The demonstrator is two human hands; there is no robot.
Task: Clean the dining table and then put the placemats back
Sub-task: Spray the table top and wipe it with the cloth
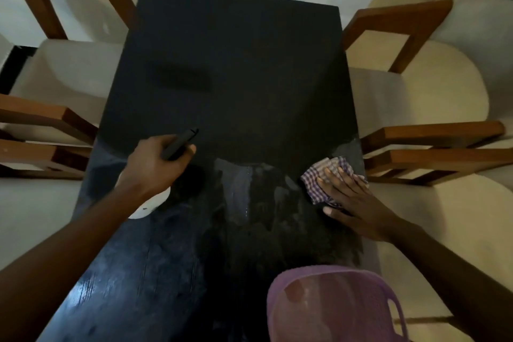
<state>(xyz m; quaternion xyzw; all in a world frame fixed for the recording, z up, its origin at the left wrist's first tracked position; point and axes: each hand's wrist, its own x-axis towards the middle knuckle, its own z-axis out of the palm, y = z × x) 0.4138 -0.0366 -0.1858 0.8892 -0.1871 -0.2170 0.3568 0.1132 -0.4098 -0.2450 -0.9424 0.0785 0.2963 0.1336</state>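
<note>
Near the table's right edge, right hand (358, 203) presses flat on a checked cloth (323, 179); left hand (155, 164) is closed around a dark remote (180, 144). Table (236, 64) shows wet streaks on the near half; far half looks unwiped. No placemats visible; replacing them remains.

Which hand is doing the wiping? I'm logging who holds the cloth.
The right hand, pressed flat on the checkered cloth near the table's right edge. The left hand grips a dark slim object instead.
</note>
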